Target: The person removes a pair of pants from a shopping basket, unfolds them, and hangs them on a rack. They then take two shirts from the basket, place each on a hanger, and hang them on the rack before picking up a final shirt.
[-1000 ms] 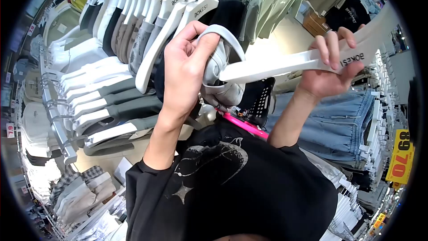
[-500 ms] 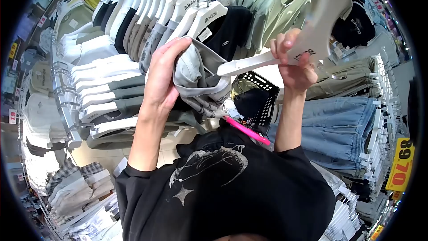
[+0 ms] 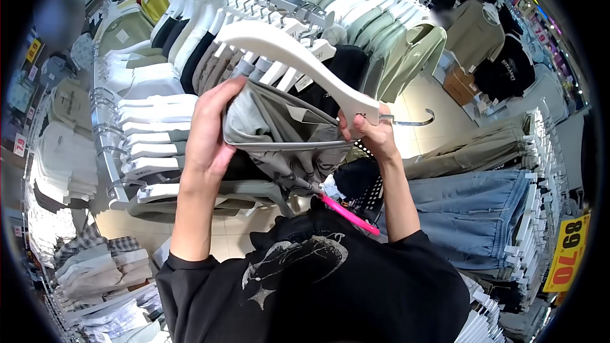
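Black cloth with a pale print makes up the person's own shirt, nearest the eye, and just beyond it a pink handle slants beside a black perforated basket. Above these, a grey garment hangs between the two hands, its mouth spread wide and a pale label showing inside. The left hand is partly curled, gripping the garment's near-side edge between thumb and fingers; the right hand is closed round the neck of a white hanger, the cloth reaching its fingertips, though whether they pinch it too I cannot tell. The garment looks light, soft and quick to sag, best taken by its firmer rim at two opposite sides; the hanger looks stiff and smooth, perhaps a little slippery, and steadiest held at the neck, below its metal hook. Past the hands, blue denim clothes hang to the right, and a metal rail carries close-packed tops. Pale floor tiles show between the racks, with a cardboard box farther off, under bright shop light.
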Tool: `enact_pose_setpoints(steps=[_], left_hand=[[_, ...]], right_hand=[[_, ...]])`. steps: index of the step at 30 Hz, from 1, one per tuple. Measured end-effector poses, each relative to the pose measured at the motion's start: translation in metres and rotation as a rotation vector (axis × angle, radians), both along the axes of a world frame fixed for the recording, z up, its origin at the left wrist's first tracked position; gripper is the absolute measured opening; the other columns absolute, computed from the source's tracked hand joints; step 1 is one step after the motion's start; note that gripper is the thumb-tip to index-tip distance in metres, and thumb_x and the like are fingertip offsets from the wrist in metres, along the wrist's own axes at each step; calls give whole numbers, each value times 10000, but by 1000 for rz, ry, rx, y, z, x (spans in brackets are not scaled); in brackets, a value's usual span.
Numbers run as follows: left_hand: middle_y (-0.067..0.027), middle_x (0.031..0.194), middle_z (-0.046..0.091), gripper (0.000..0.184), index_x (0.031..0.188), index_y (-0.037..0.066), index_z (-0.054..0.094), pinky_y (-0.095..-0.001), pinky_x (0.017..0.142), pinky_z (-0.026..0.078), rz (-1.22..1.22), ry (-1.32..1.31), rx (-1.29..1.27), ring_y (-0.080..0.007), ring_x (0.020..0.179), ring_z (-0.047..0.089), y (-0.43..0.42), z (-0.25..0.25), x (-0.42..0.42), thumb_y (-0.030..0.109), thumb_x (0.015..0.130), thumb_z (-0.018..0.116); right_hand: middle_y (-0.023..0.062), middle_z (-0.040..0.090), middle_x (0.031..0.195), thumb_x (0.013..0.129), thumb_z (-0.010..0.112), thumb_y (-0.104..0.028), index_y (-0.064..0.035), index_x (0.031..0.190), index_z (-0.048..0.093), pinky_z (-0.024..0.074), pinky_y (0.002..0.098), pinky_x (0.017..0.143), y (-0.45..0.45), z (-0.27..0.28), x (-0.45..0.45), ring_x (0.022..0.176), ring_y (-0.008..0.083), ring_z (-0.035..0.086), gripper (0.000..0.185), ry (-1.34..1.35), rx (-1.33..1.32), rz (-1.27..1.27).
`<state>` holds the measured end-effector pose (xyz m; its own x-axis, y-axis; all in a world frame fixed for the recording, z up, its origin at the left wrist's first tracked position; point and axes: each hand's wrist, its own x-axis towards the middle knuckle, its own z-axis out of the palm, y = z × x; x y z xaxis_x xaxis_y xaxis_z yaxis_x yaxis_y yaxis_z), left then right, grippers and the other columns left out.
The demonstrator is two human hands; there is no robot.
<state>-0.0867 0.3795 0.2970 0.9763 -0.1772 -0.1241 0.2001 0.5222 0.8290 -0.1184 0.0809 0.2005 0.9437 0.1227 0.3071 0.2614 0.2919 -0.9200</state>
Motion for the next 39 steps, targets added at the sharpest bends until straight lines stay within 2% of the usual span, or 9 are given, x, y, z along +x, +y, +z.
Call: enact_pose_setpoints(steps=[5, 11, 20, 25, 29, 33, 34, 36, 39], left_hand=[[-99, 984, 771, 159, 1066, 3, 716, -303, 706, 632, 55, 155, -56, -183, 837, 759, 25, -15, 15, 131, 982, 672], [-92, 871, 757, 179, 1016, 3, 725, -275, 633, 611, -10, 147, 143, -151, 730, 735, 63, -24, 35, 164, 937, 732], [42, 651, 623, 169, 777, 14, 724, -208, 485, 267, 137, -272, 720, -6, 524, 449, 44, -21, 19, 114, 905, 771], [89, 596, 540, 220, 753, 6, 695, -216, 490, 253, 57, -324, 879, 5, 535, 400, 20, -16, 2, 122, 929, 757], [92, 643, 551, 221, 816, -23, 704, -210, 513, 310, -98, -405, 890, 7, 602, 429, -22, -15, -25, 128, 977, 721], [-61, 962, 746, 177, 1109, -38, 733, -208, 688, 514, -33, -723, 667, -62, 789, 643, -55, -7, -39, 72, 991, 661], [-140, 1173, 736, 258, 1201, -14, 699, -306, 860, 568, 23, -824, 719, -181, 982, 712, -54, -11, -32, 96, 967, 689], [-164, 1223, 716, 342, 1252, 4, 674, -367, 949, 547, 34, -1073, 904, -254, 1078, 700, -48, -28, -26, 141, 943, 727], [-199, 1059, 714, 416, 1223, 18, 640, -447, 829, 543, -320, -900, 1293, -371, 976, 692, -41, -39, -38, 316, 946, 729]], right_hand=[[102, 663, 833, 899, 796, -445, 83, 1235, 629, 508, 299, 631, -13, 9, -2, 688, 159, 618, 648, -55, -96, -41], [92, 732, 938, 872, 851, -233, 11, 1314, 677, 546, 277, 700, -27, 17, -3, 796, 129, 656, 535, 114, -321, 142], [67, 764, 1108, 898, 798, -157, -59, 1270, 722, 555, 303, 874, -46, 45, -1, 989, 134, 682, 392, 232, -657, 152], [81, 770, 1104, 907, 775, -132, -44, 1278, 709, 538, 316, 913, -35, 69, 6, 1023, 164, 690, 387, 39, -930, 306], [145, 767, 1120, 905, 747, -193, -63, 1240, 735, 545, 361, 916, -25, 86, 2, 1000, 279, 724, 360, 70, -1111, 421], [121, 767, 1084, 900, 762, -296, -139, 1236, 751, 532, 374, 885, -51, 62, 15, 1025, 295, 683, 371, -379, -1423, 381], [102, 767, 1090, 886, 781, -281, -124, 1218, 756, 517, 376, 901, -49, 80, 10, 1028, 298, 673, 368, -272, -1318, 361], [119, 764, 1067, 834, 835, -240, -52, 1175, 750, 526, 380, 882, -59, 90, 12, 990, 298, 694, 399, -203, -1165, 323], [108, 759, 968, 750, 884, -145, 19, 1093, 733, 538, 325, 823, -88, 89, 14, 914, 201, 716, 410, -87, -970, 263]])
